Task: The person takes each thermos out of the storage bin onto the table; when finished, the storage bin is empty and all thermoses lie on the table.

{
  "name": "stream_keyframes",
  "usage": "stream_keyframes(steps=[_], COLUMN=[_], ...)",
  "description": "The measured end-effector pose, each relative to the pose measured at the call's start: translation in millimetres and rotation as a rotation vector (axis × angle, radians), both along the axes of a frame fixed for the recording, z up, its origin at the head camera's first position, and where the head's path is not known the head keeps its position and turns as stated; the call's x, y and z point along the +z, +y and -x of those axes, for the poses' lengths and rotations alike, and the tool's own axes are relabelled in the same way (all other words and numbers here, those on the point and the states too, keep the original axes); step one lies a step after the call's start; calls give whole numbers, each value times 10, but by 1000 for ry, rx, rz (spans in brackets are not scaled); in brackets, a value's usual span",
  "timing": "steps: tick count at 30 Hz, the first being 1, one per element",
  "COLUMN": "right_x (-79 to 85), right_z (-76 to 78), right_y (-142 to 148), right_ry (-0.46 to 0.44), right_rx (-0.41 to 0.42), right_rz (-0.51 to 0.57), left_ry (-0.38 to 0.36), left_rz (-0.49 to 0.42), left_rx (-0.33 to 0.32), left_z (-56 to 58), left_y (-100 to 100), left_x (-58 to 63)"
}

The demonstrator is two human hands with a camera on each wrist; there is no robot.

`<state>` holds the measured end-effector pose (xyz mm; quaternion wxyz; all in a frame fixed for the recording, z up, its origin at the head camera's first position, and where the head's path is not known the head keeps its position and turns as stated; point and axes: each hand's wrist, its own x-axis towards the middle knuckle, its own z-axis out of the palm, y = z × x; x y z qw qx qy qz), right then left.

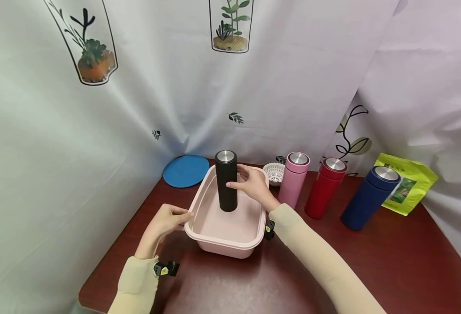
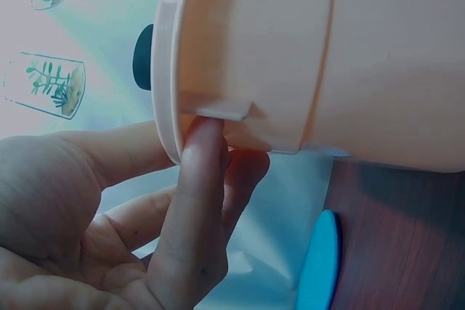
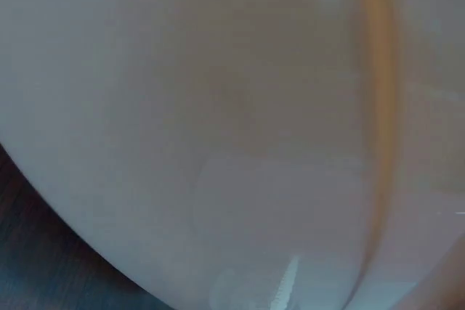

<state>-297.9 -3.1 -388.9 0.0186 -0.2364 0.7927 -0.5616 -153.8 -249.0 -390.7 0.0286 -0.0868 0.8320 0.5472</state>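
A black thermos [image 1: 227, 185] with a silver lid top stands upright inside a pale pink plastic basin [image 1: 224, 240]. My right hand [image 1: 251, 183] reaches over the basin's right side and grips the thermos, thumb on its near side. At the basin's left near corner, my left hand [image 1: 169, 219] pinches the rim. In the left wrist view, fingers [image 2: 196, 194] of that hand curl under the rim [image 2: 168, 56] from outside. The right wrist view is filled by the basin's outer wall [image 3: 240, 121], close and blurred, without the thermos.
Pink [image 1: 293, 181], red [image 1: 325, 188] and blue [image 1: 367, 198] thermoses stand in a row to the right, before a green-yellow packet [image 1: 411, 183]. A white openwork basket [image 1: 274, 173] and a blue round mat [image 1: 186, 171] lie behind the basin. Patterned curtain encloses the dark red table [image 1: 222, 283].
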Motion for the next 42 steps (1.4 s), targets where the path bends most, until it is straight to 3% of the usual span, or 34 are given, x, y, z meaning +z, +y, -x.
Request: stream_keyframes(steps=[8,16,22,31,42], right_x=[-11,-26,-61,-86,-65], right_z=[-7,27,8,-10,8], right_y=[-16,-63,-84,-92,-82], right_ry=[-37,37,20,41,52], right_rx=[15,49,15,-5,38], right_rz=[-2,-49,-87,-129,-33], left_ry=[6,30,30,26,19], left_rz=[-36,-40,-27,-23,-27], left_rx=[-29,-56,-76,-34,-5], left_z=[-10,-22,-45,-51,-21], left_y=[-8,-15,-14,-15,-10], left_x=[-1,21,28,-27,-23])
